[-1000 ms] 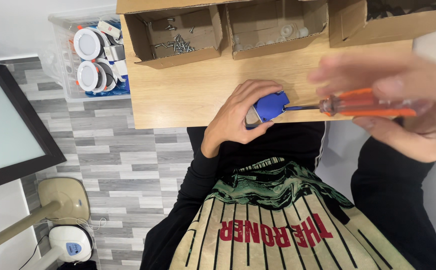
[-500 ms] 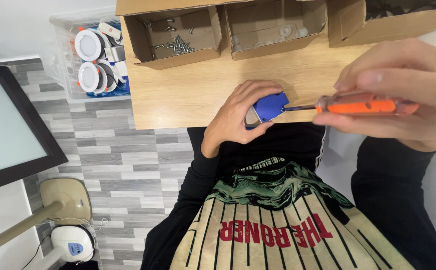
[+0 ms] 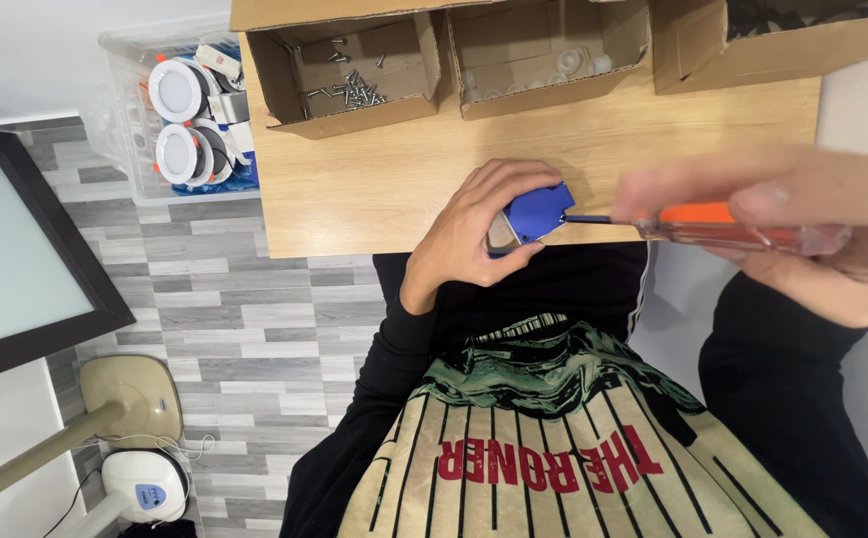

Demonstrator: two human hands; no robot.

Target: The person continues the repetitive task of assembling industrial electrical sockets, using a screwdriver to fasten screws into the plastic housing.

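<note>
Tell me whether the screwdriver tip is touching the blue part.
Touching. The head view shows the screwdriver shaft meeting the blue part, held by the left hand, with no gap.

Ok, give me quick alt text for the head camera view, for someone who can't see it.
The left hand grips a small blue part at the edge of a wooden table, while the blurred right hand drives an orange-handled screwdriver into it. Behind it sit open cardboard boxes, one holding loose screws.
</note>
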